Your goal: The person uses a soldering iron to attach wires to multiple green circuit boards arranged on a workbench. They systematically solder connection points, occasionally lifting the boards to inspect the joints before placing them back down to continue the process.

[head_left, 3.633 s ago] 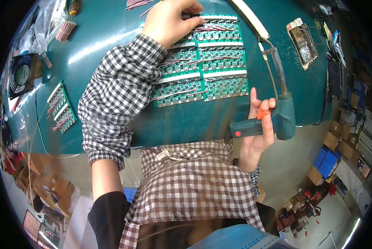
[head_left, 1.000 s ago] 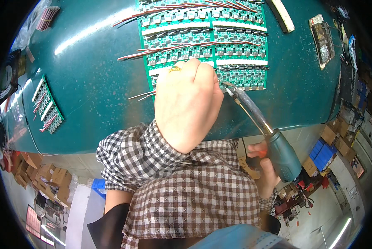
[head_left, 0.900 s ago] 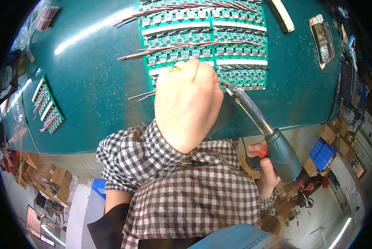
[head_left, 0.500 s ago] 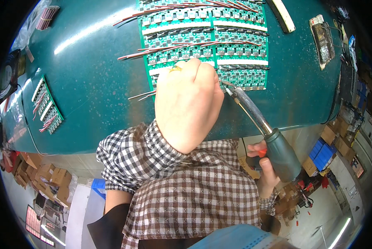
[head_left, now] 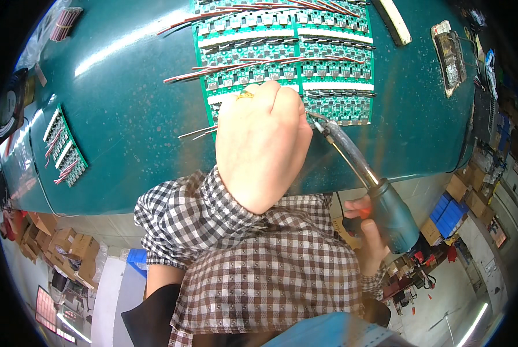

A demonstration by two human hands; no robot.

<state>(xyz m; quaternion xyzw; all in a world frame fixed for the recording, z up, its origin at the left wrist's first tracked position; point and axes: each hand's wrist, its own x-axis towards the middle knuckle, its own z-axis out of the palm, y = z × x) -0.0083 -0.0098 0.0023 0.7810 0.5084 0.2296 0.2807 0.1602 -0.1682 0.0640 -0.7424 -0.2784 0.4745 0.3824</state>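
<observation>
My left hand (head_left: 263,147), with a ring on one finger, is closed over the near edge of a panel of green circuit boards (head_left: 335,107). Its fingertips are turned away, so what they grip is hidden. Thin wires (head_left: 196,133) poke out to the left from beneath it. My right hand (head_left: 372,240) is wrapped round the dark green handle of a soldering iron (head_left: 393,217) with a red trigger and a thin feed tube along its metal shaft. The iron's tip reaches the boards right beside my left fingers. Brown-red wires (head_left: 236,68) lie across the rows farther back.
A smaller board piece with wires (head_left: 67,147) lies on the green tabletop (head_left: 137,115) at left. A banded wire bundle (head_left: 66,24) is at the far left. A white-and-black strip (head_left: 393,23) and a worn metal holder (head_left: 448,58) lie at right. Cardboard boxes (head_left: 74,251) stand below the table.
The soldering iron has shifted very slightly at the boards. My left hand stays where it was, still closed.
</observation>
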